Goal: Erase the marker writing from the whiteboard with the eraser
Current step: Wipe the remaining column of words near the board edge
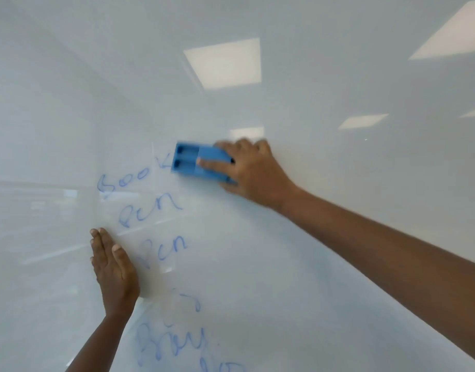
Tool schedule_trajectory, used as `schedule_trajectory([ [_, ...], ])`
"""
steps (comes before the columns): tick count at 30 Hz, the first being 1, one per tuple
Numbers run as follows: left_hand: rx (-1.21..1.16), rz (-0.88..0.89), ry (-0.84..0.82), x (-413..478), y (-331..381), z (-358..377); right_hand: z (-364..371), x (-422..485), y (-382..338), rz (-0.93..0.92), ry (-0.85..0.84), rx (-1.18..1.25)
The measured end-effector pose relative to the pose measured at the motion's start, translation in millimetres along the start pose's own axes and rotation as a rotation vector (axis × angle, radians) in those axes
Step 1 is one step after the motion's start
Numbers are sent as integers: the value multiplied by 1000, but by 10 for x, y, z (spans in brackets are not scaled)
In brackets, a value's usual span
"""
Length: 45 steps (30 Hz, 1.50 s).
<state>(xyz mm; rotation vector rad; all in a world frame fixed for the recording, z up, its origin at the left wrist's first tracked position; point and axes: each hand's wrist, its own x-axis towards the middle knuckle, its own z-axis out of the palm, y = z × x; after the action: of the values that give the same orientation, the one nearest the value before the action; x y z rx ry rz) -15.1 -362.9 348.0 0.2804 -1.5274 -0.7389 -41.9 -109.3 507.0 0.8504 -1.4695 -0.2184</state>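
Observation:
A glossy whiteboard [311, 277] fills the view. Blue marker writing [150, 210] runs down its middle in several short words, the top one reading "Book". My right hand [253, 174] grips a blue plastic eraser [196, 162] and presses it flat on the board just right of the top word, touching its last letter. My left hand [112, 267] rests flat on the board with straight fingers, left of the middle words and holding nothing. The eraser is a little blurred.
Ceiling light panels reflect in the board at the upper middle [225, 63] and upper right [451, 33]. More blue writing [172, 342] continues to the bottom edge of the view. My right forearm [392, 259] crosses the board's lower right.

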Motion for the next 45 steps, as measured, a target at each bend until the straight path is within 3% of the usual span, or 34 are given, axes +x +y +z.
schedule_trajectory([
  [3,-20,-7,25,-1,6,17,-16,330,101,248,12,71],
  [6,-25,-2,48,-8,-19,17,51,271,-238,272,19,133],
  [9,-53,13,74,0,-62,10,189,-224,-806,16,32,133],
  [13,-80,25,69,5,-113,-29,360,-969,-1243,-398,-88,209],
  [16,-65,41,42,1,-145,-44,374,-890,-1099,-516,-39,146],
  [18,-50,54,28,0,-159,-33,329,-553,-846,-449,18,73],
  [21,-46,46,20,-2,-161,-17,122,75,-323,-80,82,-21],
  [26,-62,46,18,3,-159,-36,102,447,-96,263,45,97],
  [30,-110,30,19,-11,-150,-70,218,113,-619,183,137,106],
  [36,-124,60,-36,0,-164,-191,415,-1041,-1266,-371,16,195],
  [38,-120,47,-44,-6,-161,-204,402,-1187,-1210,-473,17,177],
  [41,-109,43,-27,-14,-142,-168,297,-910,-898,-389,122,147],
  [45,-61,53,-20,-29,-128,-119,48,-347,-270,34,181,81],
])
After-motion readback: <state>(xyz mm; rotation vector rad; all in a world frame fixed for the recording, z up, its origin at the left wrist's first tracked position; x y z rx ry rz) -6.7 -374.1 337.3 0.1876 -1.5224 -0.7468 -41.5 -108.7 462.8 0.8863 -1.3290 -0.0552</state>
